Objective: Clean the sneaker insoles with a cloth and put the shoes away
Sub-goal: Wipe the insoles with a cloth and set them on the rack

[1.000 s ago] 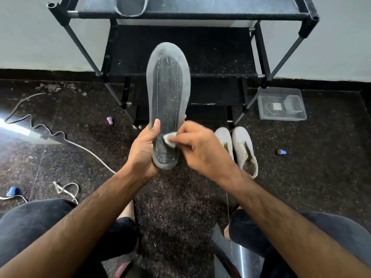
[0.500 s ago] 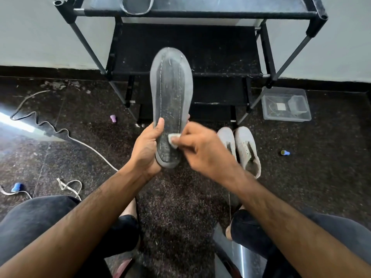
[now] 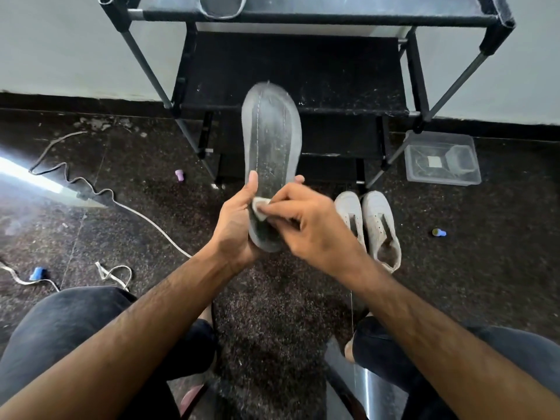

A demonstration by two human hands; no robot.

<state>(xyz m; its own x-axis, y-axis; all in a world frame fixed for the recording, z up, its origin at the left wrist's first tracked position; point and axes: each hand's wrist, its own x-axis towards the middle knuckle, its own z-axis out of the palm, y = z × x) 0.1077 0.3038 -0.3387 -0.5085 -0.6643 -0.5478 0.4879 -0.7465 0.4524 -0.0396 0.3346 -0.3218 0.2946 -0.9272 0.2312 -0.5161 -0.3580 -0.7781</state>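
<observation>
Mostly hidden, the cloth (image 3: 260, 207) is pinched in the right hand (image 3: 306, 225) against the insole (image 3: 271, 147), whose heel the left hand (image 3: 235, 225) grips.

Open floor (image 3: 272, 313) lies between the knees, below the hands. The way forward is blocked by the rack (image 3: 291, 95), whose slanted legs reach out to either side. The middle shelf is partly screened by the raised insole (image 3: 272, 140). To the right, the floor is taken up by two sneakers (image 3: 368, 222) side by side, with a clear box (image 3: 442, 159) beyond them near the rack's right leg. To the left, a cord (image 3: 145, 216) is strung across the floor, with small caps (image 3: 179, 174) scattered nearby.
</observation>
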